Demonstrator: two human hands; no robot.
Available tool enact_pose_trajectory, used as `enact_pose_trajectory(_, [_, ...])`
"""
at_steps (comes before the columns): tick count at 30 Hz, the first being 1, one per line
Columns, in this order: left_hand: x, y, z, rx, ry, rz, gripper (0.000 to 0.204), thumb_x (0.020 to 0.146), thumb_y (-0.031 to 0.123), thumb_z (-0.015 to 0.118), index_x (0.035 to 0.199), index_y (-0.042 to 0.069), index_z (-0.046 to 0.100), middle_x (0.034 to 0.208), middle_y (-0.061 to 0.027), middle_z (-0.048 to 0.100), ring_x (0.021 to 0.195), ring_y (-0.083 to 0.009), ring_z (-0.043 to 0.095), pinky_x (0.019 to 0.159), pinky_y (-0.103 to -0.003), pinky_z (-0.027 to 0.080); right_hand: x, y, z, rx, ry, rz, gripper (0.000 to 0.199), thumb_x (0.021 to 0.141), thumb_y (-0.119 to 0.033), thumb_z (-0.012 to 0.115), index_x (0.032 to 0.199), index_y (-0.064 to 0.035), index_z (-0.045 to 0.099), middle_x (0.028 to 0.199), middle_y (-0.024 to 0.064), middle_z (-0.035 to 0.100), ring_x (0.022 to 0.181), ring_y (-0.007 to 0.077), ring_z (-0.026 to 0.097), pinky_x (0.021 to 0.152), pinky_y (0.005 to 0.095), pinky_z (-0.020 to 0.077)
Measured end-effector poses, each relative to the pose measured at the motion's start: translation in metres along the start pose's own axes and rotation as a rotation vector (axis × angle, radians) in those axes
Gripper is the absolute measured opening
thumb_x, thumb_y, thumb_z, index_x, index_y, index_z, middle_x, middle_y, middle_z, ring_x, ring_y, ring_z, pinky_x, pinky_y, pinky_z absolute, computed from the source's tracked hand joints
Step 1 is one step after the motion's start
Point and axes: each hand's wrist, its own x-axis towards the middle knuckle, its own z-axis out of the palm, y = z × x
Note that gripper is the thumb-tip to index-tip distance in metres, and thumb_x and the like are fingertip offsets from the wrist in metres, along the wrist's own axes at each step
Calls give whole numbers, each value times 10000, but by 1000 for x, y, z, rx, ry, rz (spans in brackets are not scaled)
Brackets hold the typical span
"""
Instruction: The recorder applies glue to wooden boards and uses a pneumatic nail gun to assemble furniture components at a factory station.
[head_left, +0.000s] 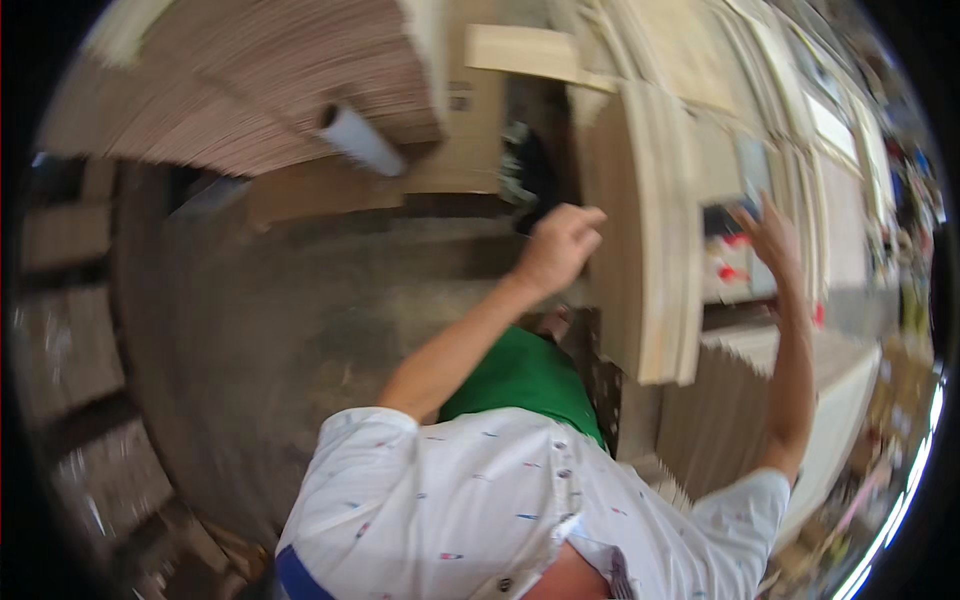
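Note:
My left hand (pixel 562 248), blurred by motion, is raised beside the left face of a stack of pale wooden panels (pixel 645 240). Its fingers are curled in, and nothing shows in them. On the other side of that stack, my right hand (pixel 772 240) is lifted with the fingers apart, and no held thing is visible. Just left of it, a dark object (pixel 717 219) and some red pieces (pixel 733 273) lie on a pale surface. Blur hides what kind of things these are.
A tall stack of brownish sheets (pixel 290 80) rises at the far left, with a cardboard tube (pixel 362 140) sticking out near its base. Wrapped cartons (pixel 70 340) line the left edge. More pale boards (pixel 800 180) stand to the right. Bare concrete floor (pixel 300 310) shows between.

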Motion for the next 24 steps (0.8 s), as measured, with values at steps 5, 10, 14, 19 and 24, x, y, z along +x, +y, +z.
enact_pose_trajectory(5, [-36, -6, 22, -42, -5, -215, 263, 810, 93, 615, 1060, 15, 635, 1001, -147, 634, 918, -284, 623, 817, -356, 498, -3, 23, -3, 328, -106, -264, 734, 653, 34, 681, 1346, -72, 464, 1184, 196, 538, 1087, 365, 544, 952, 381, 429])
enact_pose_trajectory(10, [-1, 54, 52, 21, 75, 156, 409, 736, 75, 673, 1133, 34, 584, 1119, -145, 586, 1096, -347, 521, 936, -421, 434, -7, -8, -9, 286, -67, -315, 680, 617, 59, 710, 1261, -51, 518, 1156, 201, 540, 1077, 374, 551, 927, 403, 448])
enact_pose_trajectory(14, [53, 65, 141, 126, -81, 277, 705, 713, 139, 724, 1311, -45, 401, 1245, -243, 486, 1188, -391, 445, 1031, -444, 350, -11, 1, 9, 84, 46, -401, 704, 599, 21, 754, 1249, -114, 518, 1203, 192, 519, 1057, 402, 546, 881, 450, 474])
enact_pose_trajectory(19, [96, 70, 183, 184, -351, 146, 937, 673, 164, 760, 1406, -60, 221, 1131, -225, 578, 1096, -353, 550, 983, -426, 374, -10, 2, 10, 40, -40, -61, 710, 662, -229, 801, 1278, -74, 482, 1147, 239, 545, 964, 400, 609, 739, 460, 515])
enact_pose_trajectory(24, [107, 41, 208, 240, -314, 151, 1065, 621, 150, 783, 1444, -59, 139, 1048, -197, 613, 964, -323, 604, 911, -407, 402, -8, 7, 5, 94, -3, -233, 666, 701, -320, 769, 1235, -25, 502, 1030, 240, 599, 902, 401, 629, 736, 450, 521])
